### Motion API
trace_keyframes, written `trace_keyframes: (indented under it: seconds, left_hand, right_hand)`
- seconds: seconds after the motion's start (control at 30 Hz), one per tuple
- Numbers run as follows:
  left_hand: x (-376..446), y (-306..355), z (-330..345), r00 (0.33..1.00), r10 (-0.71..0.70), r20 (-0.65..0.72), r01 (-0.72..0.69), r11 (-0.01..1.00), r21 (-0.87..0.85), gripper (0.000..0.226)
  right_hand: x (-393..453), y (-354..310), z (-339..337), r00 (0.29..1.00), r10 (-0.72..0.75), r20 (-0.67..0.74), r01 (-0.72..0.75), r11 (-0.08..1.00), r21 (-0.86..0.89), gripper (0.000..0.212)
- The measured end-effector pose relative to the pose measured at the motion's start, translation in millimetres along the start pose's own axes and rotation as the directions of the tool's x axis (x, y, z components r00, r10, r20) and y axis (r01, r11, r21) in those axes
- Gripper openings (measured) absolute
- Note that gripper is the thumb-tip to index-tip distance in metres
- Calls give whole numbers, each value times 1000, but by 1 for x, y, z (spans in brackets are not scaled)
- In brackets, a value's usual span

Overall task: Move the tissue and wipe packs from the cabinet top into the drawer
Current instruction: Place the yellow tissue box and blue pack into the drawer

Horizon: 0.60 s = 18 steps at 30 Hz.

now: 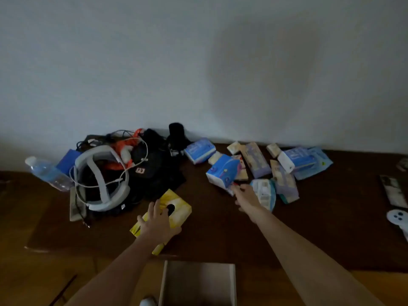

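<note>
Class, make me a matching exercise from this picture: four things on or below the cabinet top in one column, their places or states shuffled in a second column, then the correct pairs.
Things
1. yellow tissue box
2. water bottle
3. drawer
4. blue and white pack

Places or states
A. pulled open below the front edge
B. under the left hand
C. lying at the far left
D. touched by the right hand

Pairs: 1-B, 2-C, 3-A, 4-D

On the counter (220, 235), a tissue box (167, 215) lies near the front edge, with a heap of cables and bags (132, 168) behind it against the wall. A bottle (47, 173) lies left of the heap. Tissue packs (260, 166) spread toward the right, at the back. The open drawer (198, 283) sits below the front edge.
</note>
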State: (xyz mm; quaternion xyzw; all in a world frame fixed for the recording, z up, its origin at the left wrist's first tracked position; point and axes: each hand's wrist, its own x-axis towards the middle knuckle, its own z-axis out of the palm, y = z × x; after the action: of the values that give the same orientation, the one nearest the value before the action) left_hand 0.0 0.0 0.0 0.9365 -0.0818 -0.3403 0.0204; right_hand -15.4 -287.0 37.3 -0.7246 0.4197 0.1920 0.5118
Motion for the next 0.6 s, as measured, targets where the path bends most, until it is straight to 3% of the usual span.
trace_keyframes:
  seconds: [0.1, 0.27, 0.47, 0.6]
  left_hand:
    - [28, -3, 34, 999, 27, -21, -26, 999, 27, 84]
    - [49, -5, 80, 952, 53, -302, -23, 994, 103, 59]
    - [57, -12, 95, 885, 92, -456, -32, 990, 138, 56]
    - [44, -13, 99, 837, 172, -520, -97, 981, 168, 54]
  right_hand:
    - [48, -11, 38, 991, 123, -46, -105, 954, 281, 87]
    - [108, -20, 78, 945, 294, -139, -185, 838, 512, 101]
    - [133, -17, 98, 934, 252, -252, -54, 799, 599, 70]
    - [100, 9, 98, 981, 115, -156, 54, 611, 790, 52]
